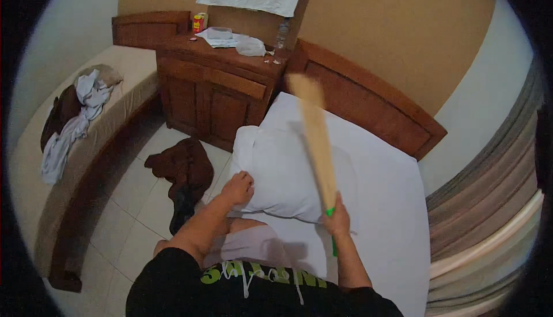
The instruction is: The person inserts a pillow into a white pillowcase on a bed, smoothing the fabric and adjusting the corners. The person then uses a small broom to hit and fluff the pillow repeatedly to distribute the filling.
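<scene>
A stick broom, with pale bristles and a green handle, is upright in my right hand. My fingers wrap round it where the bristles meet the handle, and its blurred tip points toward the headboard. Beneath the bristles lies a white pillow on the white-sheeted bed. At the pillow's left edge is my left hand, its fingers curled on the cloth.
A wooden headboard closes off the bed's far end. Beside it stands a wooden cabinet bearing a plastic bag and a bottle. Brown clothing lies on the tiles. Clothes rest on another bed; curtains hang right.
</scene>
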### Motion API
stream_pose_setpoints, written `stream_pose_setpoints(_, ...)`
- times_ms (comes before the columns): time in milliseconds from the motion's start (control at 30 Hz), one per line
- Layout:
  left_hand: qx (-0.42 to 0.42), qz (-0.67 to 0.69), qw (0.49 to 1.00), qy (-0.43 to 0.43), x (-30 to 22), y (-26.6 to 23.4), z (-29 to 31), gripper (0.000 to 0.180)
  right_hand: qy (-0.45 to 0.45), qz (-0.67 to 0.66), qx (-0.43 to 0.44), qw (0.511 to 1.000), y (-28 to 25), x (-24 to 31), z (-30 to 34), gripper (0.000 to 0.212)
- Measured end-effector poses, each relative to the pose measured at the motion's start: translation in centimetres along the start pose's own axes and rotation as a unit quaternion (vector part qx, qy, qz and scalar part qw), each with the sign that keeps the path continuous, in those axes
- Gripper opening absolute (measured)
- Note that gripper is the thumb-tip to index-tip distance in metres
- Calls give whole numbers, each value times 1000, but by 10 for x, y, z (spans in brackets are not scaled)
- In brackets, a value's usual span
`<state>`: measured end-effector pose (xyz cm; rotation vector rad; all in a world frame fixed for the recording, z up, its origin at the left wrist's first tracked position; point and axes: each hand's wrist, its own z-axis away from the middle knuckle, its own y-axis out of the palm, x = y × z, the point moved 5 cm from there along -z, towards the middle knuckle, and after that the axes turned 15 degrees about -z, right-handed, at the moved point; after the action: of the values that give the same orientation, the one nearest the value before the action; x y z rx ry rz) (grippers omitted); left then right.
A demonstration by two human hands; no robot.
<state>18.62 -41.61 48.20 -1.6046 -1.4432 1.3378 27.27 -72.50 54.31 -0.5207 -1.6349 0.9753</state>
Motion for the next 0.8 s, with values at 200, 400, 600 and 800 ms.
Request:
stream_pose_setpoints(200, 185, -59, 979, -57, 11, 36, 26, 30, -5, 192, 116, 975, 22, -35, 19, 85)
stream_pose_setpoints(400, 195, -11, 980, -30, -10, 23, 28, 32, 249, 23, -48, 967, -42, -150, 11, 77)
stream_pose_setpoints(600, 183, 51, 982, -24, -26, 15, 25, 29, 43, 109, 33, 993, -27, -91, 46, 82)
stream_pose_setpoints(800, 123, 77, 989, -11, -2, 13, 35, 23, 211, 79, -45, 973, -37, -203, 10, 80)
